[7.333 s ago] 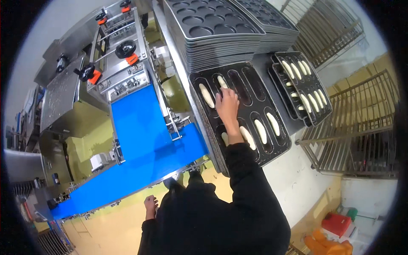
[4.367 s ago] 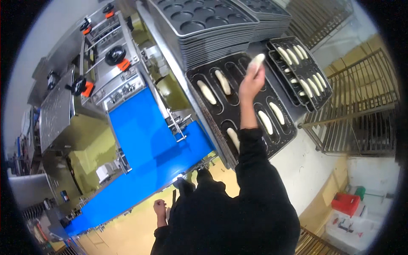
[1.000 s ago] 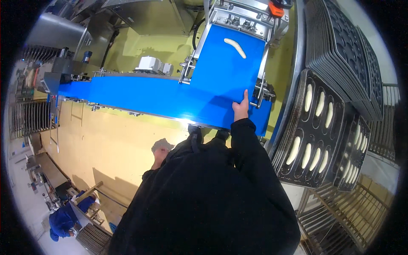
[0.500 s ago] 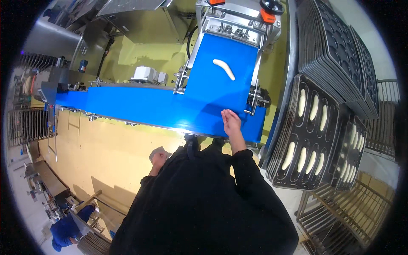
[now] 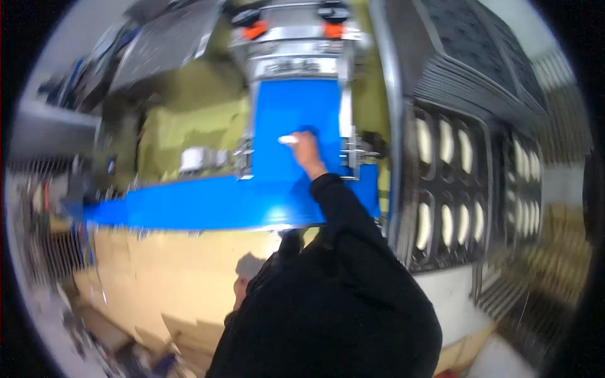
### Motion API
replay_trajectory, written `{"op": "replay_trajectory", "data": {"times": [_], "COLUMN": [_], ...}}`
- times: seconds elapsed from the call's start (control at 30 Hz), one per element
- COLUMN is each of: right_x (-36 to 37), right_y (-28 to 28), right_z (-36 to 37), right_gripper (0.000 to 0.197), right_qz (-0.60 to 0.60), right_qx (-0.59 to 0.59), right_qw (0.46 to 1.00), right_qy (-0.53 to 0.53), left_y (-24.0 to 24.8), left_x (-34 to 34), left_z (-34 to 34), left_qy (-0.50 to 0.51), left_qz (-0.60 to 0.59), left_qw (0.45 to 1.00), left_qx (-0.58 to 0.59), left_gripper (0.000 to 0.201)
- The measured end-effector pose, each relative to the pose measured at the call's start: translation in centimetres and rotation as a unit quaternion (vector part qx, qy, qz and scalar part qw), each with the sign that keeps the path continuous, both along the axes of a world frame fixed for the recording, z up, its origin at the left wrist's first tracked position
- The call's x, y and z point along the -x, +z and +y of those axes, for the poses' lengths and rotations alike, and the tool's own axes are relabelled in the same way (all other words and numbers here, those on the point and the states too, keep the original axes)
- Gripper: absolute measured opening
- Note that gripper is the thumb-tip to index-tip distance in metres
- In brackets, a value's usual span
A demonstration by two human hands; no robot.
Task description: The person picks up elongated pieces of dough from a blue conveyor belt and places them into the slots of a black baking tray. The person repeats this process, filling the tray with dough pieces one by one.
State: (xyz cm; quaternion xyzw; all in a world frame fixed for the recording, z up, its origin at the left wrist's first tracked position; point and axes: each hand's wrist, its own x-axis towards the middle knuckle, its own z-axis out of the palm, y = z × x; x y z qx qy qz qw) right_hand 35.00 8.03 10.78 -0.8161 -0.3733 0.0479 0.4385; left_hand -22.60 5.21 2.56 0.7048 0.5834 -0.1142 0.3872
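Over the blue conveyor belt [image 5: 296, 104], the right hand [image 5: 307, 150] has fingers closed on a pale dough stick [image 5: 287, 140], belt contact unclear; left hand [image 5: 240, 288] blurred, finger state cannot be told; judged risk: one-ended pinching could stretch or kink soft dough

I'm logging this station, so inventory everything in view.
Belt: one, blue, centre
Loose dough: one, white, in right hand
Near tray: one, black, right of belt
Near dough: seven, white, in near tray
Far tray: one, black, far right
Far dough: several, white, in far tray
Pan stacks: two, dark, upper right
Handwheels: two, black, top centre
Box: one, white, left of belt
Rack: at least one, brownish, lower right
Right hand: one, black sleeve, over belt
Left hand: one, partly hidden, below belt
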Motion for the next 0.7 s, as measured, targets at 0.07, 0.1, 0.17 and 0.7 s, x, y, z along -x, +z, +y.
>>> {"op": "replay_trajectory", "data": {"times": [0.07,0.1,0.17,0.7], "right_x": [0.2,-0.4,-1.3,-24.7], "right_y": [1.8,3.2,6.6,17.2], "right_z": [-2.2,-3.9,-9.7,-44.1], "right_gripper": [0.014,0.015,0.018,0.047], "right_qz": [0.216,0.356,0.474,-0.063], "right_qx": [-0.094,-0.137,-0.367,0.279], "right_qw": [0.968,0.915,0.787,0.823], "right_qy": [-0.091,-0.131,-0.146,-0.492], "left_y": [-2.0,-2.9,-3.9,9.2], "left_x": [0.2,-0.4,-2.5,-32.6], "left_z": [1.3,2.1,3.0,-1.7], "left_qy": [-0.082,-0.116,-0.152,-0.172], "left_qz": [0.027,0.000,0.019,-0.216], "left_qw": [0.996,0.993,0.987,0.960], "left_qx": [0.037,0.032,0.038,0.043], "left_gripper": [0.030,0.028,0.024,0.017]}}
